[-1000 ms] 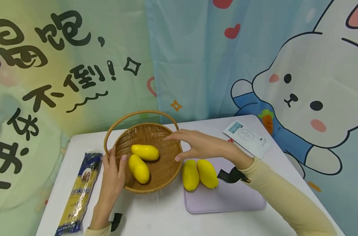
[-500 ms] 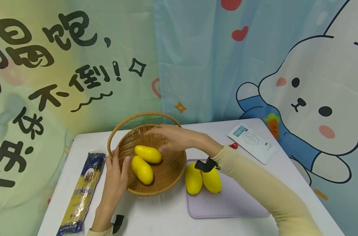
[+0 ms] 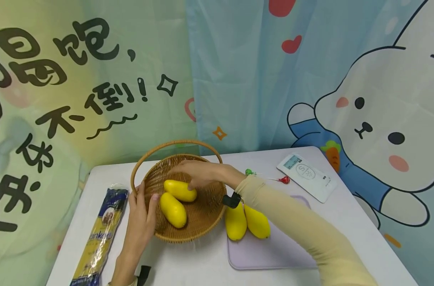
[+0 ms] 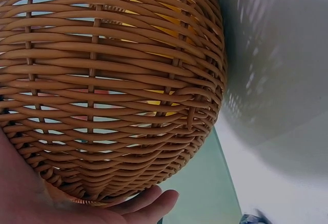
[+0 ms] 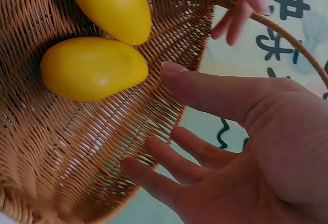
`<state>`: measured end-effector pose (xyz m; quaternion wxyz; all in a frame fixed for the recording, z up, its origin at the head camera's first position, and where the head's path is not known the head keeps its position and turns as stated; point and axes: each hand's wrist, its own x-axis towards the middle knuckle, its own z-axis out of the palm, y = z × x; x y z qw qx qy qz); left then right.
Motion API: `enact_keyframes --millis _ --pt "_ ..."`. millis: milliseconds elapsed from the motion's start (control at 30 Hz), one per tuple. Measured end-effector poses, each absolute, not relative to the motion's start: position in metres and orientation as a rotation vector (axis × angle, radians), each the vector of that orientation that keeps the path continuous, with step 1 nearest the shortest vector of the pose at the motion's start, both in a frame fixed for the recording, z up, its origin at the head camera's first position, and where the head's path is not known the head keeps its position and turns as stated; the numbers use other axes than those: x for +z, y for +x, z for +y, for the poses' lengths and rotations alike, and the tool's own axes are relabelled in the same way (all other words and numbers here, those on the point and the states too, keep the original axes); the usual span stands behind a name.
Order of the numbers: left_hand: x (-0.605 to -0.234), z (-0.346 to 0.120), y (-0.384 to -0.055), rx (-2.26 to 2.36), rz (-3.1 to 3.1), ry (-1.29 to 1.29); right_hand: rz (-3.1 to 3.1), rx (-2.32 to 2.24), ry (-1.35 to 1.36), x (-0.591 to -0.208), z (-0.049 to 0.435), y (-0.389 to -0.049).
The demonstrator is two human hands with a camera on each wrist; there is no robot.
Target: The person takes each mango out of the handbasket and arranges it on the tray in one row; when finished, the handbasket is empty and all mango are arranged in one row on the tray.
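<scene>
A round wicker basket (image 3: pixel 206 214) with an arched handle stands on the table, two yellow mangoes inside it. One mango (image 3: pixel 180 190) lies crosswise behind the other mango (image 3: pixel 173 210). My left hand (image 3: pixel 139 226) grips the basket's left rim by the foot of the handle, thumb on the inner side. Woven wall (image 4: pixel 113 75) fills most of the left wrist view. My right hand (image 3: pixel 199 173) hovers over the basket beside the rear mango. In the right wrist view its fingers are spread, and the thumb (image 5: pixel 205 92) is close to a mango (image 5: pixel 92 69) but apart from it.
Two more mangoes (image 3: pixel 235 223) lie on a lilac board (image 3: pixel 274 254), under the right forearm. Behind are a red lollipop (image 3: pixel 284 180), a green lollipop (image 3: pixel 249 172) and a white packet-like item (image 3: pixel 306 176). A spaghetti pack (image 3: pixel 102 238) lies at left.
My right hand has moved left from the basket's right rim to above its inside. The lollipops behind the forearm have come into view. My left hand keeps its grip on the rim.
</scene>
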<state>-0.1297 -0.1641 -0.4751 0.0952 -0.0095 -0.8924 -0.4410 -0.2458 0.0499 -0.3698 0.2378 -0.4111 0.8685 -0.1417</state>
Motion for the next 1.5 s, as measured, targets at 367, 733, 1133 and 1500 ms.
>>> enact_keyframes --millis 367,733,1133,1500 --pt "-0.475 -0.165 -0.130 -1.323 -2.665 -0.003 2.359 -0.186 -1.093 -0.399 0.031 -0.252" --pt "-0.477 -0.162 -0.129 -1.320 -2.676 -0.009 2.350 -0.066 -1.013 -0.409 0.023 -0.245" --pt "-0.477 -0.163 -0.130 -1.331 -2.665 -0.017 2.378 -0.049 -0.936 -0.415 0.015 -0.242" --pt "-0.479 -0.167 -0.132 -1.311 -2.645 -0.020 2.428 0.013 -0.870 -0.419 0.004 -0.242"
